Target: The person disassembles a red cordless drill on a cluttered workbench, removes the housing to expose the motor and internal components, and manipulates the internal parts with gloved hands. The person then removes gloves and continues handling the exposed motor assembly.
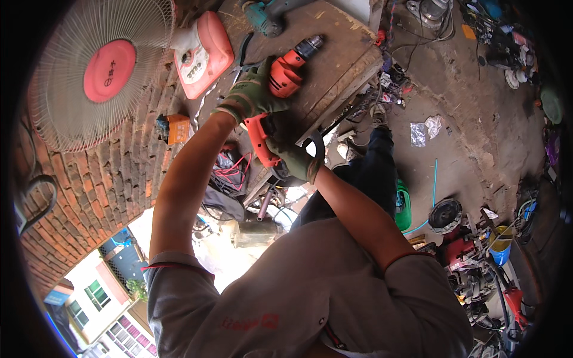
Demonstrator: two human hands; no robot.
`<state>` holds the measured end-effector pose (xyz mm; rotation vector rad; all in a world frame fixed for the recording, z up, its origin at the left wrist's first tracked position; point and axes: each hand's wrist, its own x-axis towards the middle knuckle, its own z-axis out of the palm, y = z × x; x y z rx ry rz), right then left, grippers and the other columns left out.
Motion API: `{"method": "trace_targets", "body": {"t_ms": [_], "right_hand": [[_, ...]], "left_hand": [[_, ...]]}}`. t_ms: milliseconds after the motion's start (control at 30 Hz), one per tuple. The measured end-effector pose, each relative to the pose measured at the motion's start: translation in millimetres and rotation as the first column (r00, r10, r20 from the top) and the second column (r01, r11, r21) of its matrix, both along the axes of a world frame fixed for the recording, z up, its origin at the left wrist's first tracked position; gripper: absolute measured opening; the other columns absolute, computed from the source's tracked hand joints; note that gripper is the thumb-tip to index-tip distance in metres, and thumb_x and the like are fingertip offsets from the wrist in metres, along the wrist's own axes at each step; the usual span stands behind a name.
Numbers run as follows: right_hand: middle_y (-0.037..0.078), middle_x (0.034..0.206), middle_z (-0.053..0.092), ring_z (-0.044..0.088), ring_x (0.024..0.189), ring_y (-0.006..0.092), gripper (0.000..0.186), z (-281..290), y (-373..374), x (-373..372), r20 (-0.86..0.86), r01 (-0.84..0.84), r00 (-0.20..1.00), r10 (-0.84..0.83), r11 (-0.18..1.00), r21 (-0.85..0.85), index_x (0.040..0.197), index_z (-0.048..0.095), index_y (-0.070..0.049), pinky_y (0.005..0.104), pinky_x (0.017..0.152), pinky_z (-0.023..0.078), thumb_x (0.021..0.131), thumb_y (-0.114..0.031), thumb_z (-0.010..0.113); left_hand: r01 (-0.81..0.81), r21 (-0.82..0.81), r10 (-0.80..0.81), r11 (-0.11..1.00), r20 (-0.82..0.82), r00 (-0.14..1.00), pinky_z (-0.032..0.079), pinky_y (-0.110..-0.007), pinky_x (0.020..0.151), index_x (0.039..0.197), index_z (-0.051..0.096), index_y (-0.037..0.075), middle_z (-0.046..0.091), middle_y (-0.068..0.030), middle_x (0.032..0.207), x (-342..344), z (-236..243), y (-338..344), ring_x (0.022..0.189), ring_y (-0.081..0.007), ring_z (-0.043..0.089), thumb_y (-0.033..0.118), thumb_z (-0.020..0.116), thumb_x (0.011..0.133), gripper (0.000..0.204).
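Note:
A red power drill [285,76] with a black chuck lies along the worn wooden bench, its chuck toward the far side. My left hand [253,96], in a green work glove, wraps round the middle of the drill's body. Nearer to me, my right hand [293,158], gloved as well, closes on the drill's rear handle [260,140]. A black cord loops beside the right wrist. Just beyond the left hand lies a tool with dark handles [245,49], partly hidden by the glove. The fingertips of both hands are mostly out of sight.
A teal power tool [262,21] lies at the bench's [343,51] far edge. The pink-centred fan [110,70] and its red base [206,53] stand at left by the brick wall [119,185]. A green basket [403,206], cables and machine parts litter the floor at right.

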<state>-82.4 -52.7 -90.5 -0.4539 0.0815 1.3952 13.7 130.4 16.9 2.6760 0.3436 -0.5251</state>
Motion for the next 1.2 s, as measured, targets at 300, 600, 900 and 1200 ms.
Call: {"method": "trace_targets", "body": {"t_ms": [300,600,900,1200], "right_hand": [[-0.007,0.108,0.067,0.057,0.093,0.0054,0.04,-23.0,-5.3,-16.7,-0.125,0.058,0.99,-0.061,0.998,-0.024,0.127,0.068,-0.009,0.0264,0.083,0.045,0.102,-0.039,0.068],[-0.006,0.114,0.063,0.056,0.099,0.0042,0.035,-6.6,-1.4,-18.7,0.109,0.194,0.977,-0.186,0.979,-0.067,0.133,0.063,-0.008,0.0271,0.087,0.048,0.105,-0.029,0.064],[0.009,0.118,0.072,0.068,0.107,0.0223,0.032,-38.3,0.4,-20.4,0.967,0.255,0.253,0.041,0.961,-0.107,0.129,0.066,-0.006,0.0312,0.098,0.048,0.106,-0.027,0.057],[0.023,0.126,0.07,0.07,0.115,0.0356,0.064,8.2,-66.1,122.7,0.9,0.417,0.386,0.204,0.832,-0.367,0.137,0.061,-0.003,0.0398,0.096,0.057,0.086,-0.035,0.081]], "left_hand": [[0.016,-0.094,-0.017,0.995,-0.018,1.0,0.046,-0.047,0.108,0.156,0.037,0.008,0.061,-0.0215,0.138,4.6,9.0,-3.7,0.13,-0.0404,0.057,0.04,0.093,0.059,0.116],[-0.066,-0.071,0.074,0.995,0.125,0.989,0.047,-0.043,0.107,0.148,0.045,0.007,0.063,-0.013,0.132,-15.1,-20.3,-0.9,0.123,-0.0289,0.06,0.031,0.094,0.059,0.105],[-0.137,0.09,0.119,0.986,0.179,0.977,0.045,-0.048,0.108,0.148,0.047,0.007,0.058,-0.0202,0.134,-27.6,-14.9,-9.4,0.126,-0.0418,0.056,0.042,0.097,0.054,0.112],[-0.271,0.212,0.291,0.939,-0.066,0.955,0.046,-0.051,0.107,0.138,0.053,0.009,0.058,-0.0228,0.132,-29.3,4.5,-32.4,0.126,-0.0443,0.055,0.056,0.09,0.059,0.1]]}}
